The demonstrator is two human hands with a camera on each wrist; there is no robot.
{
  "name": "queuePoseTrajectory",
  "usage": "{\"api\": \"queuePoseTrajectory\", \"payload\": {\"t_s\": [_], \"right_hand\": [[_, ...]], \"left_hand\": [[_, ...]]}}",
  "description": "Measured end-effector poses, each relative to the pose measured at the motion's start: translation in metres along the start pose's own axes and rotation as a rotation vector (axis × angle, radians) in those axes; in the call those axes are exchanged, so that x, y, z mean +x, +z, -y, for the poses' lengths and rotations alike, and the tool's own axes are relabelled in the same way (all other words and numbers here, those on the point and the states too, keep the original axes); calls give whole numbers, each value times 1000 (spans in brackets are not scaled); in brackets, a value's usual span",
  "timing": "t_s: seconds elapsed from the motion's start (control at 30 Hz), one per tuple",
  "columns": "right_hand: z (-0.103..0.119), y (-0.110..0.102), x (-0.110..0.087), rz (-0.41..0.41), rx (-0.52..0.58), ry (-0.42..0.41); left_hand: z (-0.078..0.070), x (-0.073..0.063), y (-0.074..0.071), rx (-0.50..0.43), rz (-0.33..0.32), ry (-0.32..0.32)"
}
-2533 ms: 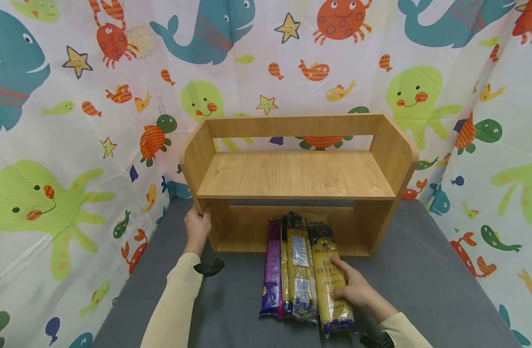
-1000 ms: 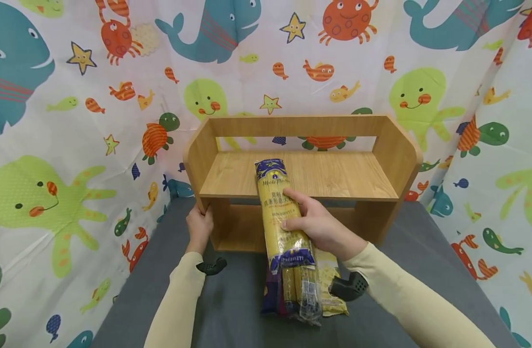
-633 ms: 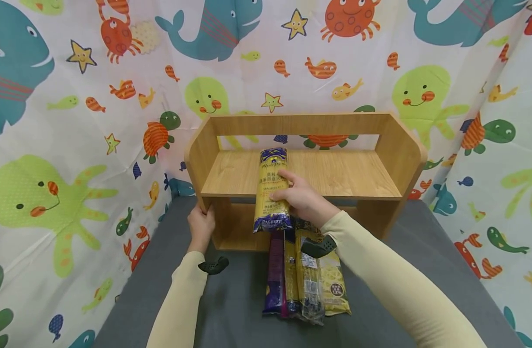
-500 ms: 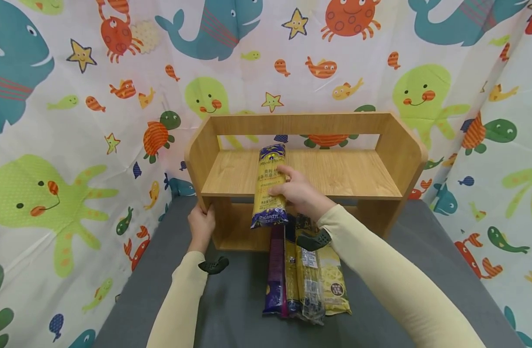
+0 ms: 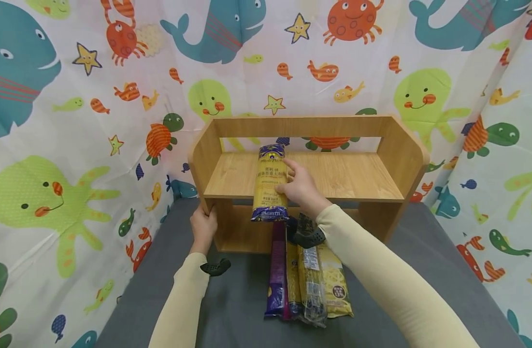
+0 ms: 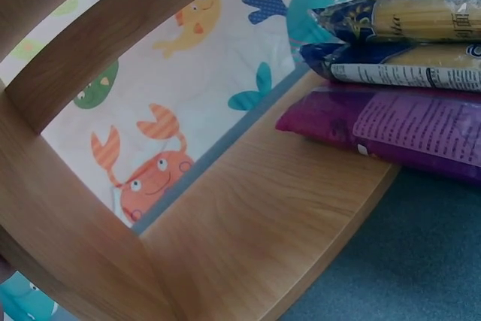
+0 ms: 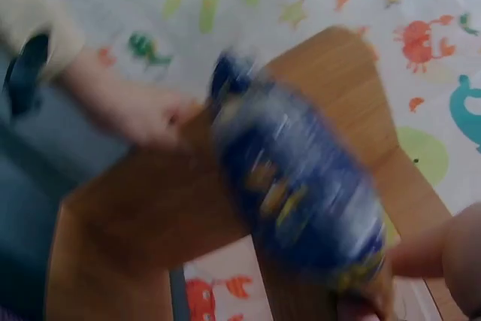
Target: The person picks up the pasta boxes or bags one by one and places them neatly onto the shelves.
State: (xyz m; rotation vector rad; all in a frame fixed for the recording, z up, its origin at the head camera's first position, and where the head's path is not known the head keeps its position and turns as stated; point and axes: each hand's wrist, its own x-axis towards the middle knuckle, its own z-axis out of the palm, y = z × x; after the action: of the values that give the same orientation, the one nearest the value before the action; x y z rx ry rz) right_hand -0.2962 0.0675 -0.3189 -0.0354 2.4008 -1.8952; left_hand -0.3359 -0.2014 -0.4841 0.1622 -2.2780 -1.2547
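My right hand [image 5: 302, 188] grips a yellow spaghetti packet [image 5: 269, 186] with blue ends, thumb and fingers at its right edge. The packet is raised in front of the left half of the upper board [image 5: 335, 174] of a wooden two-tier shelf, its far end overlapping that board in the head view. In the right wrist view the packet's blue end [image 7: 293, 178] is blurred. My left hand [image 5: 203, 227] holds the lower edge of the shelf's left side panel [image 5: 205, 162]; its fingertips are partly hidden behind the wood.
Below, a purple packet [image 5: 276, 275] and several yellow pasta packets [image 5: 335, 285] lie side by side, from the lower shelf out onto the grey tabletop [image 5: 231, 309]. A sea-animal curtain [image 5: 248, 92] hangs behind the shelf and at both sides.
My right hand has lifted the spaghetti packet off the row and carried it up and left to the upper board, uncovering another yellow packet. The left hand keeps its hold on the shelf.
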Motion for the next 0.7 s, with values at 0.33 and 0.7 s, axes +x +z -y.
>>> {"api": "queuePoseTrajectory", "payload": {"t_s": [0.33, 0.7], "right_hand": [[-14, -7, -17, 23, -410, -325], [-23, -2, -35, 134, -730, -461]], "left_hand": [[1, 1, 3, 9, 16, -33], [1, 1, 2, -1, 9, -27]]}}
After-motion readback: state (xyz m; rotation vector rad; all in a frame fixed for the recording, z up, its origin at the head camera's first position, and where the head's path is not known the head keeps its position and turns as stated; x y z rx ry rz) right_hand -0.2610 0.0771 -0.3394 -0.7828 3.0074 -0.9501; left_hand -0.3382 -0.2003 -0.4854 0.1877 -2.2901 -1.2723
